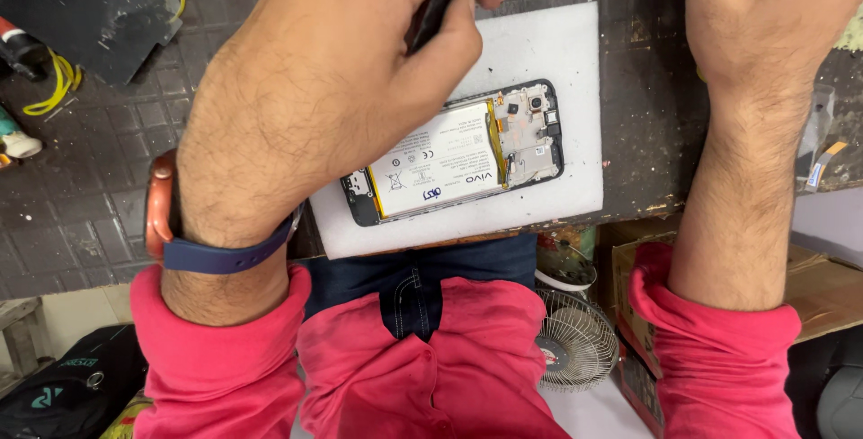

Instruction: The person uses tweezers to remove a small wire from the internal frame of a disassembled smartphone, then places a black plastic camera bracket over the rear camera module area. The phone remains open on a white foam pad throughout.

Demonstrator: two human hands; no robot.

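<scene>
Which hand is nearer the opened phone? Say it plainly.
Left. The left hand hovers over the opened phone, gripping a dark tool; the right hand is off to its right.

one opened phone [454, 159], one white foam pad [548, 53], one small fan [575, 340], two hands, one wristband [220, 255].
</scene>
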